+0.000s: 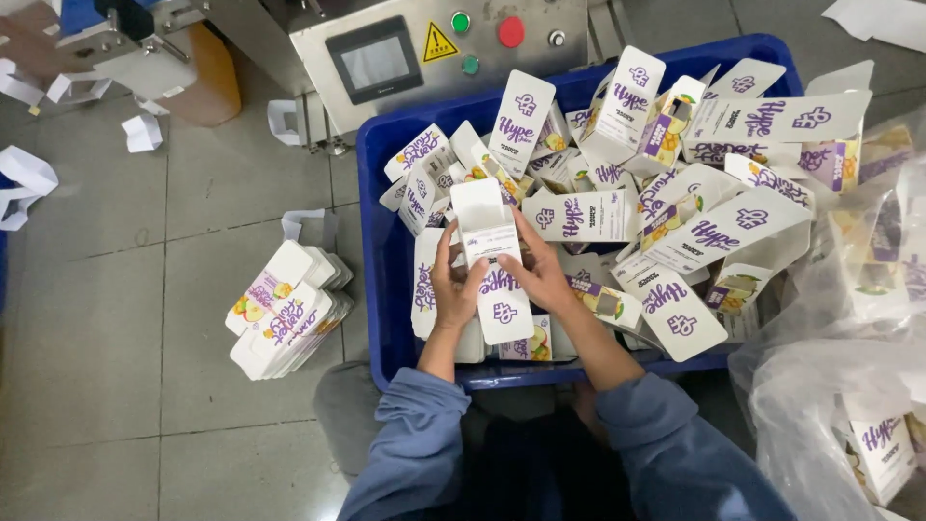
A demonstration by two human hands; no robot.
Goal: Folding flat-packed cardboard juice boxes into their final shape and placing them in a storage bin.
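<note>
Both hands hold one white carton with purple print [494,270] over a blue plastic crate [378,251]. My left hand [453,280] grips the carton's left side, my right hand [540,275] its right side, fingers on the face. The carton's top flap stands open, pointing away from me. The crate is filled with several loose cartons of the same kind [675,193], lying in all directions, some with flaps open.
A stack of flattened cartons [289,311] lies on the grey tiled floor left of the crate. A metal machine with a screen and coloured buttons [434,48] stands beyond the crate. A clear plastic bag holding more cartons [849,367] sits at the right. Paper scraps [24,178] litter the floor.
</note>
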